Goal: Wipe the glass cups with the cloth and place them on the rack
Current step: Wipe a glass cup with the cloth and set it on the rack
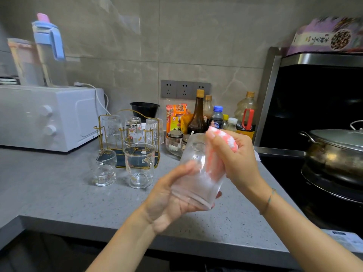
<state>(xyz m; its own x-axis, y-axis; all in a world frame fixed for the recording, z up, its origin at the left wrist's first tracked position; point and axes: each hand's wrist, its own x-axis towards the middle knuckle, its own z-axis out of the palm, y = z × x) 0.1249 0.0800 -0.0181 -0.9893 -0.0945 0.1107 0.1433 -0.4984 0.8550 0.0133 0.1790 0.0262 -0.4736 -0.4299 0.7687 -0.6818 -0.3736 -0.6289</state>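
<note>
Glass cup [198, 173] tilts, mouth up-right, left hand [169, 201] gripping its base, right hand [235, 160] pinching cloth [216, 161] inside.

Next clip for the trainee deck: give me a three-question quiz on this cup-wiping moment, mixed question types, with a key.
1. True or false: the left hand holds the glass cup near its base.
2. How many cups hang upside down on the gold rack? A) one B) three C) five
3. Fill in: the right hand pushes the pink and white ____ into the held cup.

Key: 1 true; 2 B; 3 cloth. Two more cups stand upright on the counter.
</note>
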